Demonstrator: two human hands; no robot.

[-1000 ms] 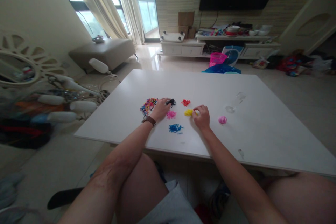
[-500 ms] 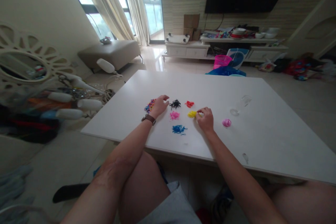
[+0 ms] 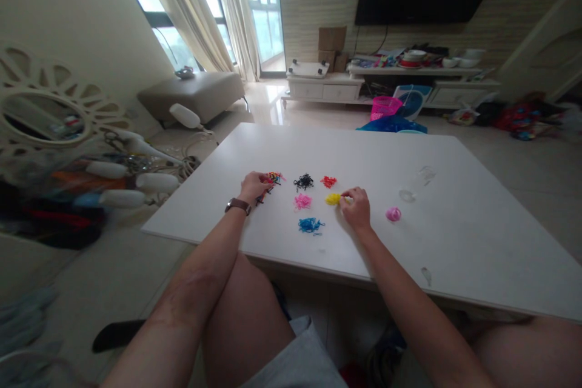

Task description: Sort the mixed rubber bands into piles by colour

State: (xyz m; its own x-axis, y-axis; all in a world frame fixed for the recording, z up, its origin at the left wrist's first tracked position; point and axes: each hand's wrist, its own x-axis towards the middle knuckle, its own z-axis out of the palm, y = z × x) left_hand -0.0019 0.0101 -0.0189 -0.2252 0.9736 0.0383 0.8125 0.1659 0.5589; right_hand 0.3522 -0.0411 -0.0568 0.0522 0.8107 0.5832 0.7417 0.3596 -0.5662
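Note:
My left hand (image 3: 255, 187), with a brown watch at the wrist, is over a mixed multicolored pile (image 3: 274, 177) of small bands; its fingers are pressed together, and what they hold is too small to name. My right hand (image 3: 356, 206) rests beside the yellow pile (image 3: 333, 199), its thumb and fingertips closed at the pile's right edge. Between the hands lie a black pile (image 3: 304, 180), a red pile (image 3: 328, 182) and a pink pile (image 3: 302, 202). Nearer to me is a blue pile (image 3: 310, 225).
On the white table (image 3: 473, 224), right of my right hand, are a pink round object (image 3: 393, 214), a clear ring (image 3: 407, 195), another clear piece (image 3: 427, 175) and a small clear item (image 3: 426, 276) near the front edge. White lamp heads (image 3: 157, 182) stand beyond the left edge.
My left hand has moved left and slightly toward me, from beside the black pile onto the multicolored pile, and its fingers have closed. My right hand has hardly moved.

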